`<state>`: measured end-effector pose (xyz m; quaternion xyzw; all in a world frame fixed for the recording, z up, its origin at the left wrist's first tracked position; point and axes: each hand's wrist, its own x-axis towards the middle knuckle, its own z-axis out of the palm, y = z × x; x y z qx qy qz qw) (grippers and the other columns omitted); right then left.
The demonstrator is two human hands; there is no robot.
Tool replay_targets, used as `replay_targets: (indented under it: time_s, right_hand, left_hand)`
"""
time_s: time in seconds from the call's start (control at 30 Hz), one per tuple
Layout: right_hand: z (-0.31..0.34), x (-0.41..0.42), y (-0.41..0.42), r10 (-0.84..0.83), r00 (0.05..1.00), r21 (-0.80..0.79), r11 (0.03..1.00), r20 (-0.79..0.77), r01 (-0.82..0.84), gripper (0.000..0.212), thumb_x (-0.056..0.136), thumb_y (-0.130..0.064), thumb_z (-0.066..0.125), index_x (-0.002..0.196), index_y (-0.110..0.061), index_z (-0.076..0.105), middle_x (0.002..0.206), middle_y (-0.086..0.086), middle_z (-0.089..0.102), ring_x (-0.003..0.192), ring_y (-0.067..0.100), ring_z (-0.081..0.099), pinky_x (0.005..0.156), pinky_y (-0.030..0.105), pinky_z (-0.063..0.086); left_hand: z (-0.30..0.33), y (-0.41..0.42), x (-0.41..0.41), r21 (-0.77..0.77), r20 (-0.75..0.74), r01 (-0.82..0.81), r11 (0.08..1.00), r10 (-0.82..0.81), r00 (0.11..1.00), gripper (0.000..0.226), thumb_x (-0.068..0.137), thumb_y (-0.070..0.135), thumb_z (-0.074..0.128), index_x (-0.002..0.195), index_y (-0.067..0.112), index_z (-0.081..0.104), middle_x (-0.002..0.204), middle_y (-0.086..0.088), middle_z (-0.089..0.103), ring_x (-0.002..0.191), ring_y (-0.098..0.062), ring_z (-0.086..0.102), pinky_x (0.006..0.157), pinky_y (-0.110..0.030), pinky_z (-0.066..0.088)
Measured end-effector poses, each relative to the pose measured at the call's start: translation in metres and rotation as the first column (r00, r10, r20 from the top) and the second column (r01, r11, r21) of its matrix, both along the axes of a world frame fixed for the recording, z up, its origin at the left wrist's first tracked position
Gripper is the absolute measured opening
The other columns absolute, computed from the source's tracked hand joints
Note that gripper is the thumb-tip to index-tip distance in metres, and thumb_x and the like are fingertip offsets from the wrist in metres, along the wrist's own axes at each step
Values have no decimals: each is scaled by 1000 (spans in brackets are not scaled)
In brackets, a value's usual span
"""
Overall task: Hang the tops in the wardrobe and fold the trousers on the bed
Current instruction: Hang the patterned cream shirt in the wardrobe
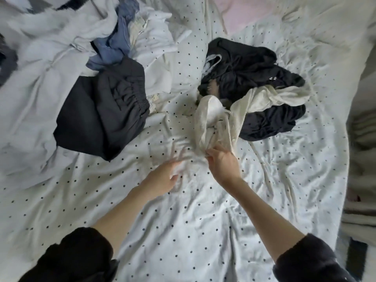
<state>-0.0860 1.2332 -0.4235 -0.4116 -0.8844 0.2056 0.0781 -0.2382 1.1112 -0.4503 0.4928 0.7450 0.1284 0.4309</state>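
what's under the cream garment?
Its far end drapes over the black clothes pile; the right hand pinches its near end above the dotted sheet. Anything beneath the pile is hidden.

Cloth throughout, all of it matt.

Bed sheet point(183, 231): thin white cloth with small dark dots, creased. Cream garment point(244, 106): soft, slightly fuzzy, frayed at edges. Dark trousers point(97, 110): smooth woven cloth, gathered elastic waistband. Black clothes heap point(248, 66): soft, crumpled knit. Blue garment point(114, 47): smooth cloth. Pale grey garment point(50, 37): soft, rumpled. Sleeves point(81, 257): black, fleecy.
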Motion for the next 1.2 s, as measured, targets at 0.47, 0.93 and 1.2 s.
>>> replay_targets:
  time_s: [0.47,0.93,1.2]
  right_hand:
    - [173,78,-141,2,995,30,1000,-98,1,21,89,-28,61,88,-13,75,72,3,60,65,28,53,69,41,47]
    - [234,105,-167,-1,975,62,998,-223,15,21,88,-24,66,97,-7,69,78,-3,65,71,18,59,64,26,39]
    - [220,76,-171,45,982,6,999,-183,-44,16,90,-12,61,101,-4,71,99,7,71,91,22,65,86,36,48]
  left_hand:
    - [168,-77,73,671,-303,311,673,-134,944,8,78,4,71,80,1,64,86,-9,66,87,-26,62,76,-37,47]
    - [302,-153,39,858,-245,152,490,133,960,13,84,15,61,92,6,66,83,-1,69,74,-21,60,67,-29,43]
    - [297,-196,-13,820,-166,-119,560,432,887,14,91,14,58,104,13,62,97,-3,68,89,-21,61,79,-32,45]
